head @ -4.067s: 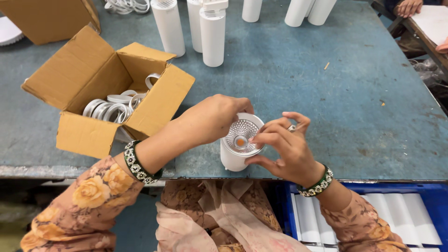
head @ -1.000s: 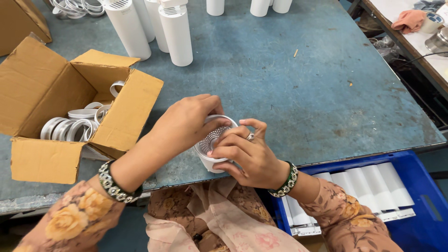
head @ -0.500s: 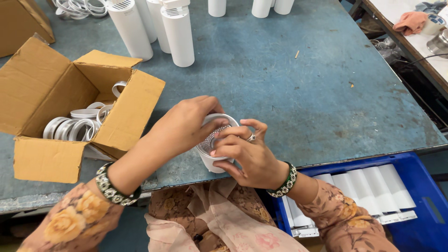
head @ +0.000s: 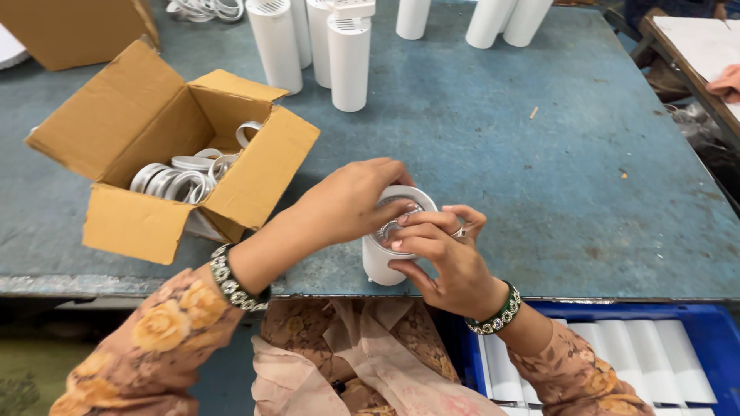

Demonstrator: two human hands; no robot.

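Both hands work at the open end of a white lamp housing [head: 379,266] standing at the surface's [head: 493,154] six-o'clock edge. Left hand [head: 351,202] grips the rim; right hand [head: 439,258] fingers press the insert. Seating it looks underway; next calls for even pressure.

The left hand [head: 351,202] covers much of the open top of the white cylindrical lamp housing [head: 379,262], hiding most of its ribbed inner reflector. At the table's [head: 493,139] far edge, the upright white cylinders [head: 348,62] are cut off. The blue plastic crate [head: 713,327] is cropped.
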